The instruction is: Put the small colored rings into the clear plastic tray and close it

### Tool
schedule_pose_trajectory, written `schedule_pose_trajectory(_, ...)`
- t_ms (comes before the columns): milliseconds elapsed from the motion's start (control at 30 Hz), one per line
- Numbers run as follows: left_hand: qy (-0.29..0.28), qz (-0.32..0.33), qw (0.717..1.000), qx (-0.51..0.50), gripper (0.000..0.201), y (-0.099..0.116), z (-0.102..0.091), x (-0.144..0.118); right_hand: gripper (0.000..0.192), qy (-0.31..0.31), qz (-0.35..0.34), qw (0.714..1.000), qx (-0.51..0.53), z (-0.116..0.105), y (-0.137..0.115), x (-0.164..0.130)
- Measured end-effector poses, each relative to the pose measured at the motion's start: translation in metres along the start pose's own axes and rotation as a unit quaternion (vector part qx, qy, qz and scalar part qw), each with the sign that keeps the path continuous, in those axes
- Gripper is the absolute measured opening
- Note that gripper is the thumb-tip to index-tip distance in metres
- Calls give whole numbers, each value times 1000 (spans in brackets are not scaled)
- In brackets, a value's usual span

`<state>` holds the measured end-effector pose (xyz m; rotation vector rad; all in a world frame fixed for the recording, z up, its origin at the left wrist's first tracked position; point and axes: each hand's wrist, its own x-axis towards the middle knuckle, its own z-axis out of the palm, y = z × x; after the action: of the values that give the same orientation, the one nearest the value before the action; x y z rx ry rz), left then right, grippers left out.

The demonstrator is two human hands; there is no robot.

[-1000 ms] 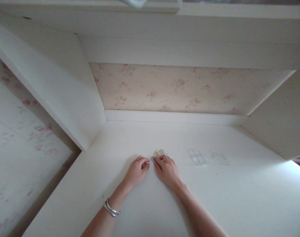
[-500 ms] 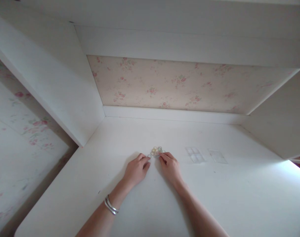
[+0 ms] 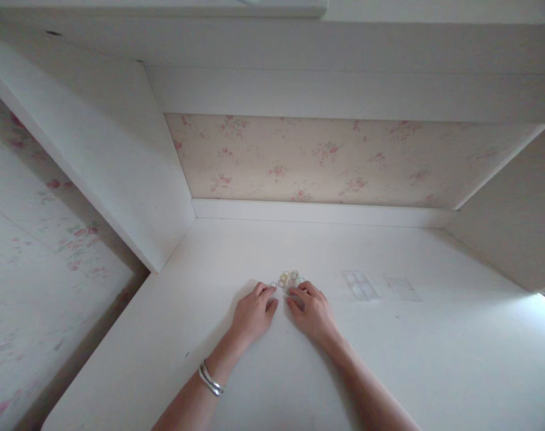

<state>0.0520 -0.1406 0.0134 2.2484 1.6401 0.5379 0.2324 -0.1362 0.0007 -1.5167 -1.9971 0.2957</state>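
Observation:
Several small thin rings (image 3: 288, 278), some yellowish and some greenish or clear, lie in a loose cluster on the white desktop (image 3: 272, 371). At the cluster's left, a single ring (image 3: 273, 285) lies by the index fingertip of my left hand (image 3: 253, 311), whose thumb is held apart from the fingers. My right hand (image 3: 314, 311) rests at the near right side of the cluster, fingertips touching or just over the rings, with its thumb apart too. Its fingers partly cover the nearest rings. No ring is visibly gripped by either hand.
To the right lie a clear plastic tray with compartments (image 3: 362, 285) and a flat clear piece, perhaps its lid (image 3: 402, 288). White side panels (image 3: 97, 137) flank the desktop, a low ledge (image 3: 321, 212) runs along its back, and a shelf (image 3: 344, 48) overhangs it.
My right thumb has moved away from the index finger, toward me. My left hand stays by the single ring. The whole view has shifted slightly.

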Motion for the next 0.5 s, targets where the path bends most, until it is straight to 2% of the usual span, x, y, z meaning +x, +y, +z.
schedule_pose_trajectory(200, 16, -6, 1000, -21, 28, -2, 2, 1, 25, 8, 14, 1000, -21, 3, 3, 1)
schedule_pose_trajectory(500, 32, -6, 999, -42, 19, -1, 1, 1, 29, 49, 74, 995, 41, 7, 16, 3)
